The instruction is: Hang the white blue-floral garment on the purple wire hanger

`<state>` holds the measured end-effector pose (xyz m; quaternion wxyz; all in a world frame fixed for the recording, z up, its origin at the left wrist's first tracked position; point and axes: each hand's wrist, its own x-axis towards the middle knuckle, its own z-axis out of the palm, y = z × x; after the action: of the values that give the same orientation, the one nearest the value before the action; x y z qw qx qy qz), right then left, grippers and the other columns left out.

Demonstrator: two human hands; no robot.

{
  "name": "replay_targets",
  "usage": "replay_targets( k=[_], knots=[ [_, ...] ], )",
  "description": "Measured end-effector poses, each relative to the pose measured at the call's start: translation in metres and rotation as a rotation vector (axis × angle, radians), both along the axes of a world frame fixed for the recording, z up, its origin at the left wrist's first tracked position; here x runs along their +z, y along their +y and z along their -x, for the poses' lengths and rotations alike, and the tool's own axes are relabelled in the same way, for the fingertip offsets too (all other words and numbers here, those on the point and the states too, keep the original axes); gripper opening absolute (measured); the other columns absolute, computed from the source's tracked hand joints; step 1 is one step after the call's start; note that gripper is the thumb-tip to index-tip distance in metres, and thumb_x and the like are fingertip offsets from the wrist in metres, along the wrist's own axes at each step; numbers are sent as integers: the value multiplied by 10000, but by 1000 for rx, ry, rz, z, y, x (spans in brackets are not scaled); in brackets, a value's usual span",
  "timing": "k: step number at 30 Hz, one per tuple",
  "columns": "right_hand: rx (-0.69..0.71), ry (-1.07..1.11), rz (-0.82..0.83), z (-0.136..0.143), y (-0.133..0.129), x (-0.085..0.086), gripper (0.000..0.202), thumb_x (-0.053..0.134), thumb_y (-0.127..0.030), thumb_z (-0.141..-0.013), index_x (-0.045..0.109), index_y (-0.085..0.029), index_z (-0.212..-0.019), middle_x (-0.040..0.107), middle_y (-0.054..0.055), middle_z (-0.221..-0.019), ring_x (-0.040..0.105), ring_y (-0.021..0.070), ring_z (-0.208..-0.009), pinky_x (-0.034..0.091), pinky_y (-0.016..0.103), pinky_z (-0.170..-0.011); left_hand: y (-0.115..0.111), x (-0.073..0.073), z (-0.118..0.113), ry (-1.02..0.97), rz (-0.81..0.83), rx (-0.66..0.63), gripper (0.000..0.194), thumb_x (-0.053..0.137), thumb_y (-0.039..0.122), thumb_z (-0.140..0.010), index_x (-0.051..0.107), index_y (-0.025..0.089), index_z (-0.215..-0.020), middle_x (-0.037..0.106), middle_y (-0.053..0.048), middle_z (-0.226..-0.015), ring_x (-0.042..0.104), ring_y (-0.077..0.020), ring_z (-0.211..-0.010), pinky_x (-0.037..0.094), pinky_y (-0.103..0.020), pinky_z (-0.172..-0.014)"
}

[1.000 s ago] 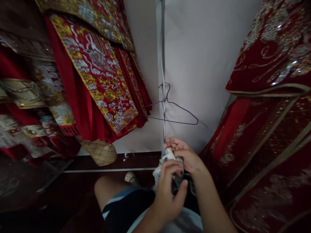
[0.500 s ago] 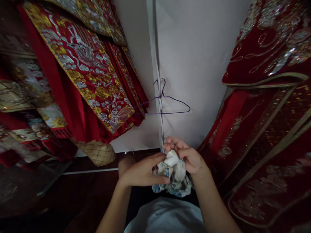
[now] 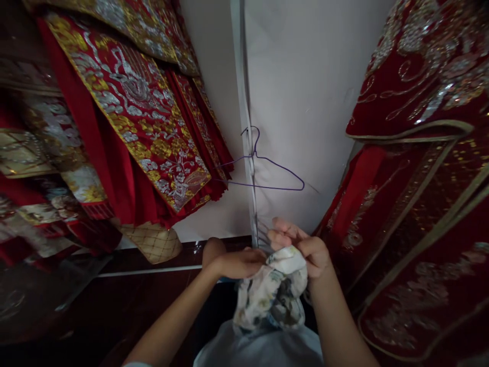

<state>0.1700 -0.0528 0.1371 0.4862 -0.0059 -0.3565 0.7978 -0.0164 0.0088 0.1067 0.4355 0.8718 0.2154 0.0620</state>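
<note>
A bunched patterned cloth (image 3: 267, 295), whitish with blue and yellow marks, hangs between my two hands above my lap. My left hand (image 3: 240, 264) is at its upper left edge, with the fingers bent over the fabric and partly hidden behind it. On the other side, my right hand (image 3: 305, 247) pinches the top of the cloth between thumb and fingers, its other fingers curled. Above both hands, a thin purple wire hanger (image 3: 275, 188) hangs against the wall by a pale vertical strip (image 3: 244, 86).
Red garments with gold and silver embroidery (image 3: 133, 102) hang at the left. More dark red beaded garments (image 3: 412, 204) hang close on the right. The pale wall (image 3: 305, 76) stands ahead. A bare knee (image 3: 213, 250) shows beside my left forearm.
The cloth has spread out and hangs lower and larger. My right hand has shifted slightly right, and my left hand has turned over the cloth's edge. The hanger has tilted slightly.
</note>
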Motion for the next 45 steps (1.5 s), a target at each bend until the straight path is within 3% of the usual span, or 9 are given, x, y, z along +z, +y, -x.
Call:
replay_targets(
  k=[6, 10, 18, 23, 29, 33, 36, 39, 45],
  knots=[
    [-302, -53, 87, -39, -2, 1, 461, 538, -18, -419, 544, -232, -827, 410, -43, -663, 358, 91, -520, 313, 171, -423, 34, -26, 35, 123, -362, 268, 438, 393, 494, -947, 731, 217, -969, 648, -74, -1192, 468, -247, -1208, 235, -418, -1092],
    [-531, -95, 140, -64, 3, -5, 470, 531, -30, -420, 562, -250, -834, 398, -26, -681, 322, 116, -530, 293, 207, -410, 51, -14, 67, 11, -499, 347, 450, 545, 525, -878, 685, 161, -656, 657, -92, -983, 530, -227, -1035, 339, -382, -990],
    [-564, -226, 112, -63, 16, -13, 387, 546, -48, -481, 552, -222, -826, 423, -31, -681, 304, 77, -486, 245, 184, -382, 24, -12, 56, -363, 115, 491, 504, 613, 590, -802, 572, 145, -569, 608, -47, -692, 568, -156, -709, 436, -267, -667],
    [-500, -563, -21, -76, 18, -28, 185, 658, -196, -716, 587, -194, -886, 573, -22, -769, 236, 11, -414, 126, 163, -372, 34, -8, 49, -639, 414, 743, 566, 607, 647, -763, 374, 186, -532, 309, 69, -451, 318, -74, -428, 294, -215, -458],
    [-87, -1143, -223, -99, 14, -43, 535, 798, -364, -682, 629, -150, -1143, 664, 24, -796, 581, 113, -642, 405, 198, -554, 33, 21, 79, -458, 365, 510, 468, 735, 542, -683, 454, 171, -731, 434, 63, -569, 371, -66, -494, 260, -178, -462],
    [-89, -1227, -169, -114, 15, -54, 500, 827, -353, -615, 668, -124, -1030, 676, 36, -789, 594, 144, -655, 426, 238, -592, 22, 36, 91, -160, 178, 283, 502, 828, 290, -570, 521, 170, -950, 557, 24, -794, 499, -107, -685, 371, -175, -576],
    [-275, -1203, -140, -123, 20, -65, 351, 808, -299, -601, 625, -151, -860, 636, 4, -746, 560, 136, -640, 390, 233, -573, 18, 37, 90, -26, -74, 270, 424, 694, 182, -644, 563, 181, -1047, 591, -2, -911, 537, -147, -800, 423, -213, -691],
    [-674, -1123, -120, -128, 39, -73, 264, 730, -247, -611, 559, -192, -804, 576, -28, -685, 519, 135, -623, 363, 235, -558, 22, 30, 83, -11, -288, 357, 366, 526, 110, -674, 594, 178, -1027, 610, -9, -912, 544, -162, -822, 423, -236, -748],
    [-1232, -619, -17, -136, 118, -57, 332, 607, -208, -513, 446, -245, -801, 523, -54, -653, 476, 123, -556, 367, 237, -540, 32, 23, 52, -151, -289, 285, 213, 445, 173, -817, 604, 154, -956, 617, -18, -882, 543, -171, -838, 414, -245, -771]
  ],
)
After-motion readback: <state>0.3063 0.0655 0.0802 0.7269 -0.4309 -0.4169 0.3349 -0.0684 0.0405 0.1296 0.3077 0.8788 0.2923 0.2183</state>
